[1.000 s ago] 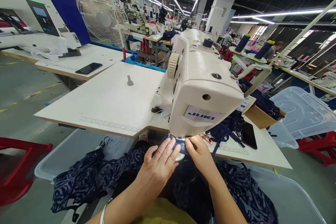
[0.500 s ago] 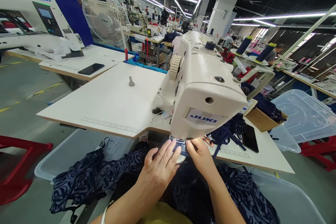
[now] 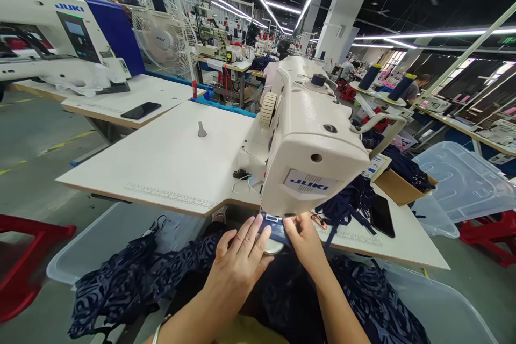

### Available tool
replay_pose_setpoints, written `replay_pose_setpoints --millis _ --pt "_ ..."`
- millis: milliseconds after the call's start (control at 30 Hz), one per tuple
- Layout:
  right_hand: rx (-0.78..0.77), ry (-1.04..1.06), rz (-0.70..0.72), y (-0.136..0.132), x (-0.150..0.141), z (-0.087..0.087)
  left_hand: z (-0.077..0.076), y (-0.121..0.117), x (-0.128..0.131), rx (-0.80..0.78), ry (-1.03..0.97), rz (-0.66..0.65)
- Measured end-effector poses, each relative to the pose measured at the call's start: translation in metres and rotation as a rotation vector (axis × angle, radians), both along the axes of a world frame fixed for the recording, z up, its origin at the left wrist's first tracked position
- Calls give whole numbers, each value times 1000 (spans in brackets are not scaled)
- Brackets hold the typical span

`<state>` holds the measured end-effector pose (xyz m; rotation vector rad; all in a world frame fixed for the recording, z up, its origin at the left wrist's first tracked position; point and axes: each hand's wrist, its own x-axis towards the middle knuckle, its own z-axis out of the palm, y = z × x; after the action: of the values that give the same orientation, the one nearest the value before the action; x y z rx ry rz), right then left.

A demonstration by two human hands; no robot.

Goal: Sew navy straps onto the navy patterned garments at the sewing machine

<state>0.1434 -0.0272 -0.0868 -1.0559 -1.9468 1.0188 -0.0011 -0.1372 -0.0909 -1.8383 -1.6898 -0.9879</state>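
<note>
A navy strap piece [image 3: 278,229] lies at the needle end of the white JUKI sewing machine [image 3: 318,142], with a small pale rectangular buckle at its upper edge. My left hand [image 3: 244,252] rests on its left part, fingers stretched out and flat. At the right end, my right hand [image 3: 304,239] pinches the navy strap piece between thumb and fingers. A pale rounded plate [image 3: 273,247] shows beneath the strap. The machine head hides the needle. Dark patterned garment fabric [image 3: 366,290] hangs below on the right.
The white worktable [image 3: 173,156] extends left, with a small grey metal piece [image 3: 202,129] on it. Right of the machine are tangled navy straps [image 3: 350,201], a black phone [image 3: 381,216] and a cardboard box [image 3: 403,185]. Plastic tubs [image 3: 64,258] stand below.
The view has shifted slightly. More of the navy strap piece shows between my hands, and it sits a little further left and more tilted. Both hands stay on it.
</note>
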Motion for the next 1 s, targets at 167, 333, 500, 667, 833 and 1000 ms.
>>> replay_pose_setpoints --millis 167,333,500,667,833,1000 --pt "-13 19 90 7 15 -23 1 0 0 -20 -5 -7" --pt "145 -212 191 9 37 -38 0 -1 0 -48 17 -15" --pt "-125 -134 234 2 60 -42 -2 1 1 -55 -1 -34" --pt "-420 141 144 -8 74 -27 1 -1 -4 -32 -60 -91" --pt "-125 28 150 -24 47 17 5 -12 -38 149 -157 -77" --pt "666 -391 73 -26 -3 26 7 -15 -71 174 -13 229"
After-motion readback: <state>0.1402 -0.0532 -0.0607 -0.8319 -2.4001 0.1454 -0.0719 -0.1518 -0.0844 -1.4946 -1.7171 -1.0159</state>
